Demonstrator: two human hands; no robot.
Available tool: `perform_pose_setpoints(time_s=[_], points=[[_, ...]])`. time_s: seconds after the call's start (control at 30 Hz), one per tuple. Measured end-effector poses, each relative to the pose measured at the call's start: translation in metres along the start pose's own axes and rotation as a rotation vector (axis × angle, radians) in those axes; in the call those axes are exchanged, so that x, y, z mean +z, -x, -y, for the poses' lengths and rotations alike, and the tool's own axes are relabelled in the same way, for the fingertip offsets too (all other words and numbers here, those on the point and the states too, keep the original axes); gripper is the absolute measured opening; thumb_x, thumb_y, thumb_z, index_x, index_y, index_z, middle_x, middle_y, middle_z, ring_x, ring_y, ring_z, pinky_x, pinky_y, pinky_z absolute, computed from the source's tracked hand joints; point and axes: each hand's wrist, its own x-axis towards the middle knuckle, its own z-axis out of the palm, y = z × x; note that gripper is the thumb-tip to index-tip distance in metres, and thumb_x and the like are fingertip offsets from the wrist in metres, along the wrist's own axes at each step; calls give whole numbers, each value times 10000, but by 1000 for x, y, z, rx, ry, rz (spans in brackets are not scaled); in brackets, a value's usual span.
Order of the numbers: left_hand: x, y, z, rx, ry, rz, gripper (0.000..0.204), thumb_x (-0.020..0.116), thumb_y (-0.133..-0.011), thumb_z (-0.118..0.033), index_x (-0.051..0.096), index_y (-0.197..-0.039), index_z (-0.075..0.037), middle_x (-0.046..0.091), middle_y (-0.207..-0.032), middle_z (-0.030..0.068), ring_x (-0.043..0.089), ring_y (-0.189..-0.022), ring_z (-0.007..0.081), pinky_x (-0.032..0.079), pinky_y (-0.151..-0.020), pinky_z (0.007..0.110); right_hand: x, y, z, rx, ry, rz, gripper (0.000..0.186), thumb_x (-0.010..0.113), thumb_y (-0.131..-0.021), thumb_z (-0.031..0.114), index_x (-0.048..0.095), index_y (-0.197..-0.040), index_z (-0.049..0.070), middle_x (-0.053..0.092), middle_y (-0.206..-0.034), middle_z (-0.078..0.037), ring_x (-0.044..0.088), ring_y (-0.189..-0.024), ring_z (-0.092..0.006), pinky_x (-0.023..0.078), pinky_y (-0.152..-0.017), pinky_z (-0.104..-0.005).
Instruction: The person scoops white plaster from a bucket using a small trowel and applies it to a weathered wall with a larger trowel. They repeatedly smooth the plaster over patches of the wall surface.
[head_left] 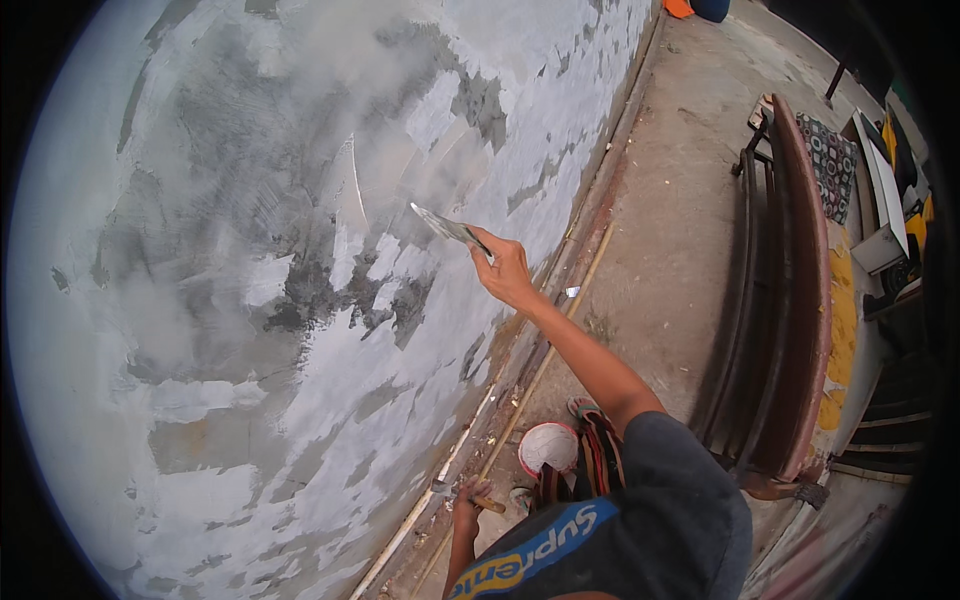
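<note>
My right hand [506,270] is raised beside the wall, closed on a flat metal putty blade [450,228] smeared with pale paste. The blade points at the patchy grey and white wall [240,330]; whether its tip touches cannot be told. A thin raised ridge of wet putty [356,185] stands on the wall just left of the blade. Low near my body, my left hand [467,500] grips a putty knife by its wooden handle [489,504], its small metal end jutting toward the wall. Near my feet stands a round bucket of white putty [548,447].
A thin pole or pipe [590,270] runs along the wall's foot. To the right stands a long brown bench [800,300], with a patterned cushion [828,165] and a white board [875,200] behind it. An orange item [679,8] lies far off by the wall.
</note>
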Motion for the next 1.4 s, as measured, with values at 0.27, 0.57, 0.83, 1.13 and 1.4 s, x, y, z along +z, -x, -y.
perform_pose_setpoints(time_s=[0.27, 0.57, 0.83, 1.13, 1.4], points=[[4, 2, -15, 19, -1, -48, 529, 244, -1021, -424, 469, -1317, -48, 620, -1204, 186, 603, -1106, 280, 457, -935, 416, -39, -126, -46, 196, 168, -367, 418, 543, -849, 0, 589, -1260, 56, 660, -1096, -204, 605, -660, -173, 476, -659, -271], [10, 2, 9, -22, -8, -5, 546, 256, -1014, -446, 458, -1333, -53, 614, -1205, 202, 596, -1120, 288, 450, -940, 408, 28, -58, -13, -83, 177, -195, 551, 574, -764, -56, 570, -1296, 91, 591, -1210, -225, 625, -1065, -280, 492, -715, -251], [16, -14, -16, 30, -4, -1, 526, 255, -1021, -444, 474, -1299, -55, 623, -1188, 198, 600, -1112, 283, 455, -928, 408, -68, -102, -36, 32, 56, -263, 294, 547, -889, 25, 624, -1169, -25, 715, -945, -103, 605, -829, -84, 480, -744, -245], [24, 6, -12, -32, 4, -50, 527, 216, -1029, -412, 477, -1318, -57, 620, -1195, 204, 595, -1126, 296, 449, -949, 436, -42, -142, -32, 121, 211, -268, 378, 545, -849, 38, 645, -1207, 106, 711, -920, -156, 529, -606, -108, 452, -600, -271], [27, -22, -12, 8, -8, 25, 543, 232, -1025, -430, 467, -1331, -47, 617, -1200, 204, 590, -1129, 292, 444, -953, 433, -35, -64, -11, -149, 69, 58, 416, 530, -829, -49, 639, -1203, 95, 685, -1076, -146, 674, -727, -272, 498, -667, -317]])
